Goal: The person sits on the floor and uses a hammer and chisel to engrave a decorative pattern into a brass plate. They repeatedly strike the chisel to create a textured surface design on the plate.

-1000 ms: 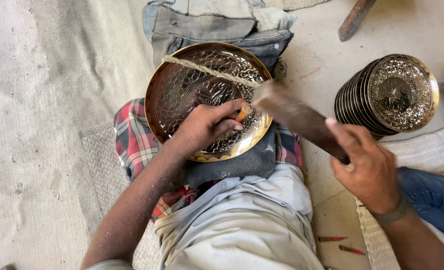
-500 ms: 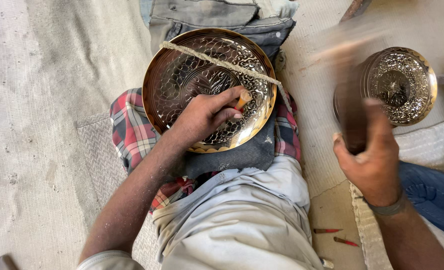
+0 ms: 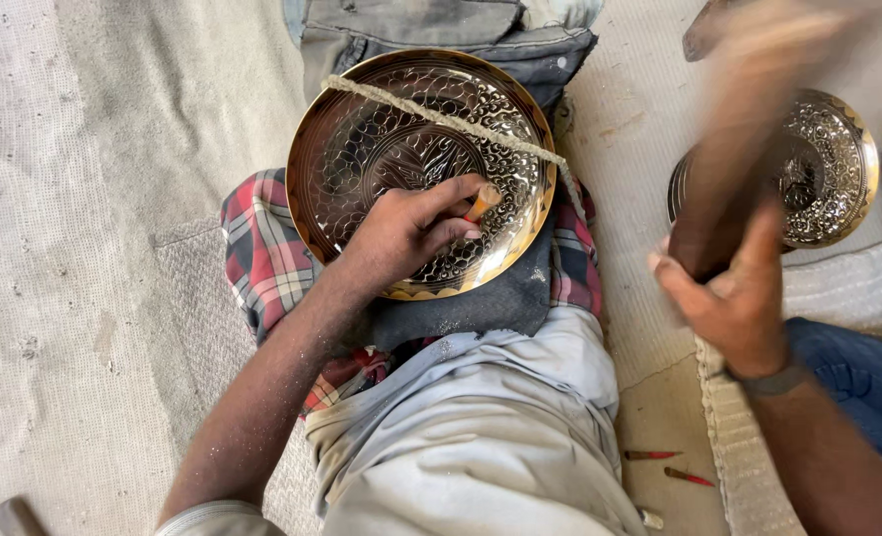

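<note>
Left hand (image 3: 406, 233) sits on the brass plate (image 3: 362, 129), fingers curled and pinching a short punch (image 3: 483, 201), its orange-brown butt end poking out past the fingertips. The punch stands up off the plate face, leaning up and right, tip down in the patterned band low on the right side. The plate rests on the lap over a dark cloth (image 3: 481, 303) and a plaid cloth (image 3: 262, 253), with a cord (image 3: 441, 119) stretched slantwise across it from upper left to right rim.

Right hand (image 3: 734, 298) is up at the right, well apart from the plate, fingers wrapped shut round a dark wooden mallet (image 3: 729, 159). The mallet is smeared with motion, so its head is hard to make out; its long axis runs up from the fist, a little to the right. The punch's butt lies left of that fist, at a similar height in the head view, with the left hand right on it and the right hand the far one.

Behind the mallet stands a stack of finished plates (image 3: 828, 169). Two small red tools (image 3: 669, 465) lie on the floor by the right knee.
</note>
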